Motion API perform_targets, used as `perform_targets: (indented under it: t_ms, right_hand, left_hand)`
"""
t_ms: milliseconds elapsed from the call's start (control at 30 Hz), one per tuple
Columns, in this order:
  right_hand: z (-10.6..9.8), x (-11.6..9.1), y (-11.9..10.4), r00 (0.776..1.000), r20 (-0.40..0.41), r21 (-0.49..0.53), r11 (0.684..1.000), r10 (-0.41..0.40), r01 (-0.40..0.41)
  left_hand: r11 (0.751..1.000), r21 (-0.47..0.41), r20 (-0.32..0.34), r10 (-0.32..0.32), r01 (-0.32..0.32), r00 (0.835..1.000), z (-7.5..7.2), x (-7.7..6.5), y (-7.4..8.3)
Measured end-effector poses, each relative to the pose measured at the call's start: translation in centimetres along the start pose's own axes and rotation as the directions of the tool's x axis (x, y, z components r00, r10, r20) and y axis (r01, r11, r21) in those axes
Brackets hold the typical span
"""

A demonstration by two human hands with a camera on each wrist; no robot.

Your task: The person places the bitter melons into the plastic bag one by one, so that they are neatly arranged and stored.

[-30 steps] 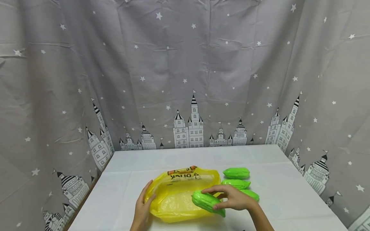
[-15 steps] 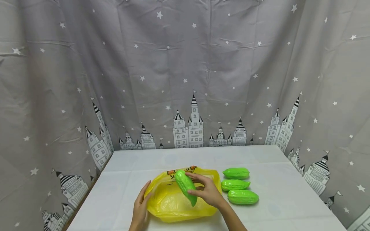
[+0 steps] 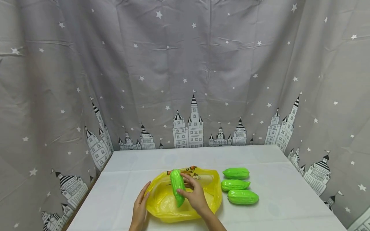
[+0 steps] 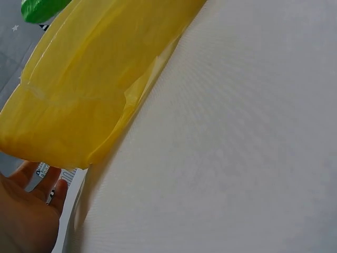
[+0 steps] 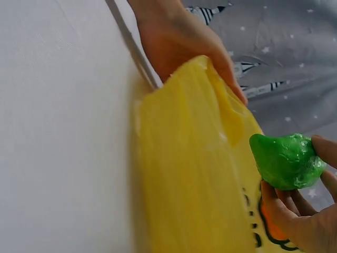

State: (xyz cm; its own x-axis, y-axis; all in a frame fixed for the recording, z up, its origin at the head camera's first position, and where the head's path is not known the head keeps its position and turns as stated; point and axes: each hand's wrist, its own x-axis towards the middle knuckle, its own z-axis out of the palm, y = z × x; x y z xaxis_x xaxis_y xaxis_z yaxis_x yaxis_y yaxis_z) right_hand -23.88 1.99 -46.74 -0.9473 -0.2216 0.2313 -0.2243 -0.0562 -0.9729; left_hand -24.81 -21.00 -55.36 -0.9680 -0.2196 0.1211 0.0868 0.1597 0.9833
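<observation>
We observe the right hand (image 3: 196, 195) pinching one green vegetable (image 3: 177, 187) between thumb and fingers, the narrow end pointing toward the wearer. We locate this piece over the opening of the yellow bag (image 3: 162, 215), which lies spread open on the white table (image 3: 277, 183). We note the left hand (image 3: 139, 208) touching the bag's left end; we cannot tell whether it grips the film. To the bag's right, we count three similar pieces (image 3: 243, 197), lying roughly parallel. Behind the table, we see a grey curtain (image 3: 245, 57) printed with castles and stars.
</observation>
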Motion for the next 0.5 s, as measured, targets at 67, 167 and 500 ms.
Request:
perform_targets:
  t_ms: [67,167,500]
  right_hand:
    - [0.4,0.0,0.3,1.000,-0.003,0.028,0.999,0.019,-0.019]
    - [1.0,0.1,0.9,0.999,-0.008,0.063,0.997,0.051,-0.051]
    - [2.8,1.4,5.5,0.989,-0.010,0.169,0.975,0.147,-0.143]
  left_hand:
    - [1.000,0.002,0.001,-0.004,0.004,1.000,0.0,0.0,0.0]
    - [1.000,0.006,0.004,-0.002,0.002,1.000,0.0,0.0,0.0]
    - [1.000,-0.014,0.013,0.018,-0.017,1.000,0.1,-0.2,-0.2]
